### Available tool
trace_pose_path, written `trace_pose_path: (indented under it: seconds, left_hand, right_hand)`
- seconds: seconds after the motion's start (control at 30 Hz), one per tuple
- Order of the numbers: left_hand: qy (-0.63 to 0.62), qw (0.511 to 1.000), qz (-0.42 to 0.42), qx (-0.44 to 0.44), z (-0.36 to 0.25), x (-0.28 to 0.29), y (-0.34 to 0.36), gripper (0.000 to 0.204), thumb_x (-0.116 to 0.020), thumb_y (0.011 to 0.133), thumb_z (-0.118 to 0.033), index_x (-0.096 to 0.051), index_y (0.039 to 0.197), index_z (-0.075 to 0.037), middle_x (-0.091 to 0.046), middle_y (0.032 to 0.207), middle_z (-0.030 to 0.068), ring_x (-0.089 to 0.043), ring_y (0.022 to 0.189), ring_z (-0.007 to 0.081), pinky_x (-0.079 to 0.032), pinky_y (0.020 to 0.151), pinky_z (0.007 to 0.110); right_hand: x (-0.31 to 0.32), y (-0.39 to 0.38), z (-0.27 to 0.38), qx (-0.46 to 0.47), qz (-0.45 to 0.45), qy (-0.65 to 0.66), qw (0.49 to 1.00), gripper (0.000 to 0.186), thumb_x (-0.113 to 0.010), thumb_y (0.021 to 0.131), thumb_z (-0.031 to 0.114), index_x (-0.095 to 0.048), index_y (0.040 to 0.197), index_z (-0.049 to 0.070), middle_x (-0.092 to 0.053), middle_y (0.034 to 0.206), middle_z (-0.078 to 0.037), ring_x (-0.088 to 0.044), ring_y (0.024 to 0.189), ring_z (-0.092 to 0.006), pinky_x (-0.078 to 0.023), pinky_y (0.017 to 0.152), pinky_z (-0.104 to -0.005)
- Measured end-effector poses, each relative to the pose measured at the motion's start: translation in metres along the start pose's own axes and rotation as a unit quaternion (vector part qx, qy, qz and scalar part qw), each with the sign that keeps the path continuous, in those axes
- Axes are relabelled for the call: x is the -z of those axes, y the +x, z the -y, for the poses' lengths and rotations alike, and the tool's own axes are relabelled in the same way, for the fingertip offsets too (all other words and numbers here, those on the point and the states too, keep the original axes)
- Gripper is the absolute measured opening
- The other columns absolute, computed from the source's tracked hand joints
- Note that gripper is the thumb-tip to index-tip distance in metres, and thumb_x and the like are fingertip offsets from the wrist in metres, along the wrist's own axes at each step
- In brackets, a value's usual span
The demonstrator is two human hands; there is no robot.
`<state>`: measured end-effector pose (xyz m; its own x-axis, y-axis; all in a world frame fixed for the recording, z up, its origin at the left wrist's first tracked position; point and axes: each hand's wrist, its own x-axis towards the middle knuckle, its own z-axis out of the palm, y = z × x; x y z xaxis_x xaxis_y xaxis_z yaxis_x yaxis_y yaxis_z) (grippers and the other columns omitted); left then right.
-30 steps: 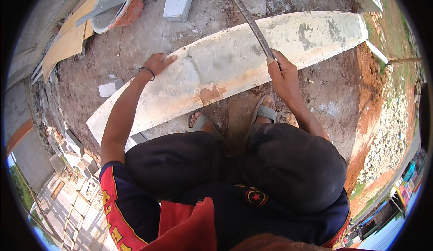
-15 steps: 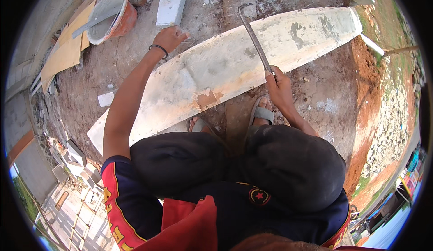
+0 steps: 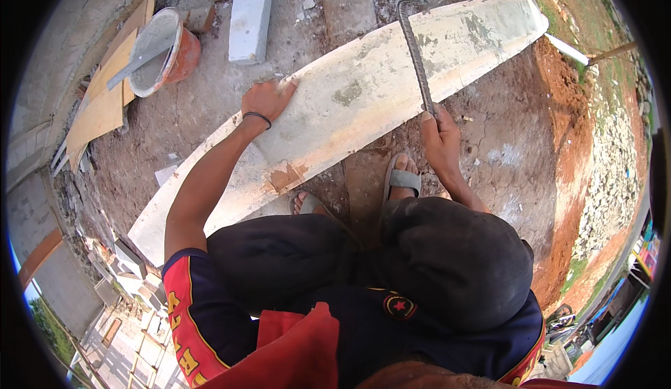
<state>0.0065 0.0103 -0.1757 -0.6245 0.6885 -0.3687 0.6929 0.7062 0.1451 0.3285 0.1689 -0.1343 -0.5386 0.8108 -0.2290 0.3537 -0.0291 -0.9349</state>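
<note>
A long pale board, stained and patched with grey, lies slantwise on the ground in front of my feet. At its far edge my left hand is closed, with the thumb towards the board's face and the fingertips hidden beyond the edge. My right hand, near the board's close edge, is wrapped round the lower end of a ribbed steel bar. The bar slants up across the board, and its bent, hooked tip reaches past the far edge.
An orange bucket with a flat strip across it stands at the far left, beside thin wooden sheets. A white block lies beyond the board. My sandalled feet are close to its near edge. Rubble and red soil border the right.
My left hand has come down from above the far edge onto the board. The steel bar has swung more upright in my right hand, and the board has shifted slightly in view.
</note>
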Motion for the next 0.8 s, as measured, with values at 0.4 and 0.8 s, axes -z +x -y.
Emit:
trace_pose_path:
  seconds: [0.4,0.8]
  left_hand:
    - [0.031,0.999,-0.016,0.024,0.108,-0.025,-0.034,0.072,-0.040,0.091,-0.064,-0.068,0.080,0.001,-0.065,0.079,0.0299,-0.065,0.078,0.0446,-0.052,0.070,0.052]
    - [0.015,0.999,-0.030,0.012,0.117,-0.045,-0.034,0.071,-0.041,0.091,-0.063,-0.069,0.079,0.001,-0.065,0.075,0.0269,-0.066,0.075,0.0428,-0.053,0.067,0.050]
  right_hand:
    - [-0.015,0.027,0.086,0.079,0.042,0.055,0.994,0.030,-0.046,0.098,0.011,-0.056,0.124,0.000,-0.041,0.063,0.009,-0.036,0.057,-0.0012,-0.031,0.049,-0.0211]
    - [-0.043,0.005,0.042,-0.027,0.110,-0.009,0.993,0.030,-0.049,0.096,0.012,-0.056,0.121,-0.002,-0.048,0.064,0.003,-0.041,0.059,-0.0045,-0.036,0.052,-0.0247]
